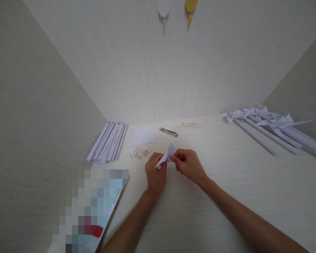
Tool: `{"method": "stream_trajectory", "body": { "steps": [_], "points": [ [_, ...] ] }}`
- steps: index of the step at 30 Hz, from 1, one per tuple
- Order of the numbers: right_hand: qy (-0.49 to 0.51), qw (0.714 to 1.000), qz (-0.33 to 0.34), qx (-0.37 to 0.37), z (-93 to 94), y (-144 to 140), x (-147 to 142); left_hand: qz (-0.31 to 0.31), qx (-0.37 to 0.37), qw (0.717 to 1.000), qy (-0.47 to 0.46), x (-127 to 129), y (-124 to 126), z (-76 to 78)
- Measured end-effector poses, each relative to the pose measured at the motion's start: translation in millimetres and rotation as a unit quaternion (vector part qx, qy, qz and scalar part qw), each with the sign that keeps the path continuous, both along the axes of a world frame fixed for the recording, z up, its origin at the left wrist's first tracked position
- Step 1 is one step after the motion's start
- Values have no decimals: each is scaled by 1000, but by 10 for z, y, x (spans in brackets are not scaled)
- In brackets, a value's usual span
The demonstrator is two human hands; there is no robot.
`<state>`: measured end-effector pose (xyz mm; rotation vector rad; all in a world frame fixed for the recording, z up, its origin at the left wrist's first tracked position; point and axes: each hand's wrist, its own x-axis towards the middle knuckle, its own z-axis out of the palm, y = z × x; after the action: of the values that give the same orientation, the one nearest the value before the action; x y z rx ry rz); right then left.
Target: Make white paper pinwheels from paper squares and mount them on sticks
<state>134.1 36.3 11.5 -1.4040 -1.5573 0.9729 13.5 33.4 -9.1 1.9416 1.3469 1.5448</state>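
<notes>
My left hand [155,172] and my right hand [189,165] meet over the middle of the pale desk [226,182]. Between them they pinch a small folded piece of white paper [169,153], its point sticking up above my fingers. The left hand holds its lower left corner, the right hand grips its right side. Just left of my hands lies a small heap of short wooden sticks [139,153]. A flat white paper square [144,135] and small snips [168,132] lie beyond them.
Rolled white paper tubes [107,142] lie stacked against the left wall. Finished paper pinwheels on tubes [274,130] are piled at the right. A phone with a blurred screen [94,214] leans at the lower left. Two hooks [163,10] hang on the back wall.
</notes>
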Motion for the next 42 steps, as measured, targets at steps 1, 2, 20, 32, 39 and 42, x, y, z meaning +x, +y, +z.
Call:
{"method": "stream_trajectory", "body": {
  "steps": [1, 2, 20, 32, 39, 42],
  "points": [
    [62, 996, -1, -68, 2, 12, -12, 3, 1, 1000, 2, 0, 0, 1],
    [118, 985, 0, -123, 3, 25, -20, 4, 2, 1000, 2, -1, 0, 1],
    [-184, 966, 16, 182, -32, -11, 48, -9, -15, 1000, -4, -8, 14, -7],
    [-176, 970, 45, 162, 18, 50, 126, -28, -83, 995, -49, -11, 21, -27],
    [-186, 968, 38, 165, -2, 48, 116, -32, -89, 994, -59, -26, 26, -37],
    [-183, 969, 37, 163, 6, 52, 110, -31, -90, 993, -63, -26, 26, -35]
  ]
}}
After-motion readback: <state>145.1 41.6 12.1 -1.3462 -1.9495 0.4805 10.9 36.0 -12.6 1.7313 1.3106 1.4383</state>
